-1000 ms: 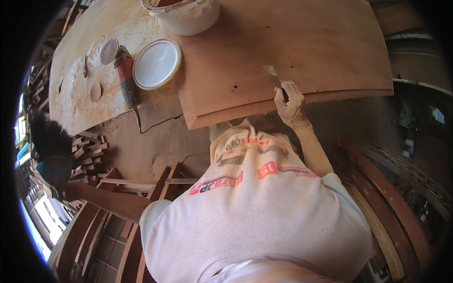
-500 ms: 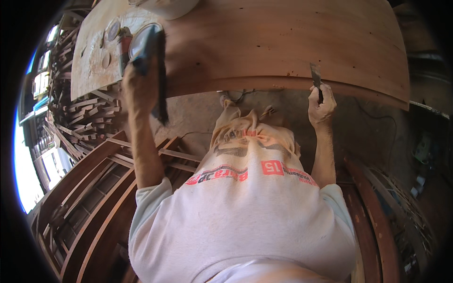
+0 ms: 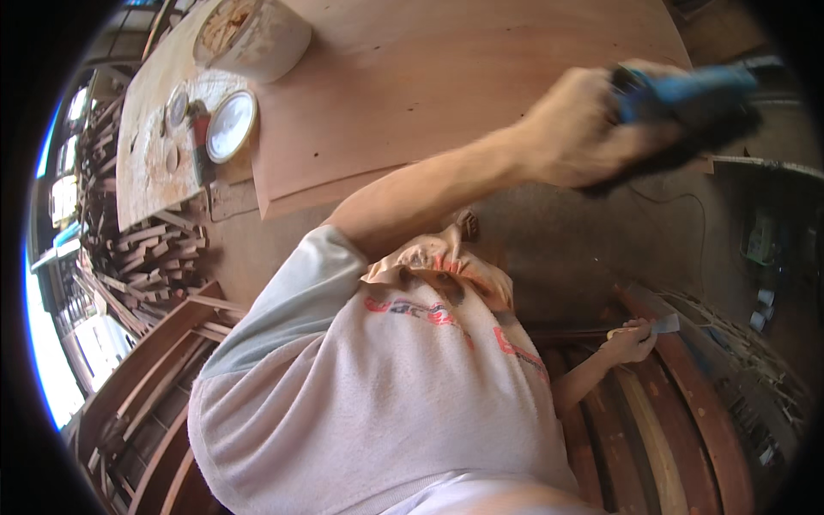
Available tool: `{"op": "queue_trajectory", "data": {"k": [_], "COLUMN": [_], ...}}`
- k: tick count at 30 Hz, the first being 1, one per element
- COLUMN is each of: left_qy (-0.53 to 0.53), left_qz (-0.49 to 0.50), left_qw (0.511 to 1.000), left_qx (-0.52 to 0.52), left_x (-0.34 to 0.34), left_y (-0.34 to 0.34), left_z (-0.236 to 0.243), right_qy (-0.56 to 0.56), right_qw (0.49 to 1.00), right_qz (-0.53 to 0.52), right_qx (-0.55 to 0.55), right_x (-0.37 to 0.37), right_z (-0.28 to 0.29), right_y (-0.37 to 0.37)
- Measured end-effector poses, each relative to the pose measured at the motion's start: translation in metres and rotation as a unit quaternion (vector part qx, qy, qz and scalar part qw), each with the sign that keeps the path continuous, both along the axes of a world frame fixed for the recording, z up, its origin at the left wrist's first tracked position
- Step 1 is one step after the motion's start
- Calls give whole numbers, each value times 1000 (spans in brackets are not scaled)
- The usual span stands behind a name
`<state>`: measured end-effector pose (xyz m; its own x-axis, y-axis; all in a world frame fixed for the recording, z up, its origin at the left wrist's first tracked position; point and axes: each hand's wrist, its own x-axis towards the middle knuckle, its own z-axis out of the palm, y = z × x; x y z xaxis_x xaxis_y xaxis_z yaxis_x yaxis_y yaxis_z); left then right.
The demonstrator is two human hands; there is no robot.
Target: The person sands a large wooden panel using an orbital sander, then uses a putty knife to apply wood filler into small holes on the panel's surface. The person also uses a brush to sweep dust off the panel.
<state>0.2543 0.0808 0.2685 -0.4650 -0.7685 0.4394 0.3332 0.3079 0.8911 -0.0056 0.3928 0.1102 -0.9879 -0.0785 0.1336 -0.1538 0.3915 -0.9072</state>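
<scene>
Stretched out to the right across my front, my left hand [image 3: 584,129] is closed around a blue brush [image 3: 687,93] with dark bristles. The brush is smeared by motion and hangs by the right end of a flat wooden panel [image 3: 386,94]. Low at my right side, my right hand [image 3: 631,343] grips a putty knife [image 3: 667,324], its flat blade pointing outward to the right. Reddish-brown timber pieces [image 3: 669,421] lie below that hand. Small dark spots dot the panel's surface.
A whitish bucket [image 3: 279,47] with pale brown stuff inside stands at the panel's far left. Near it lie a round lid [image 3: 232,126] and a red-and-dark tool [image 3: 201,142]. Wood offcuts [image 3: 150,266] are piled on the left, with wooden frames [image 3: 142,373] nearer me.
My left hand has swept the brush from the left side far across to the right. My right hand has drawn the putty knife back from the panel's edge to my side.
</scene>
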Motion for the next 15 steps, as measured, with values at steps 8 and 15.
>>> {"op": "queue_trajectory", "data": {"k": [8, 15], "left_qy": [-446, -480], "left_qz": [480, 364], "left_qw": [754, 796], "left_qx": [48, -52], "left_x": [212, 154], "left_y": [-73, -120], "left_z": [16, -129], "right_qy": [-167, -194], "right_qw": [959, 923], "right_qz": [125, 186], "right_qx": [191, 276], "right_x": [83, 82], "right_z": [-206, -200], "right_y": [77, 30]}}
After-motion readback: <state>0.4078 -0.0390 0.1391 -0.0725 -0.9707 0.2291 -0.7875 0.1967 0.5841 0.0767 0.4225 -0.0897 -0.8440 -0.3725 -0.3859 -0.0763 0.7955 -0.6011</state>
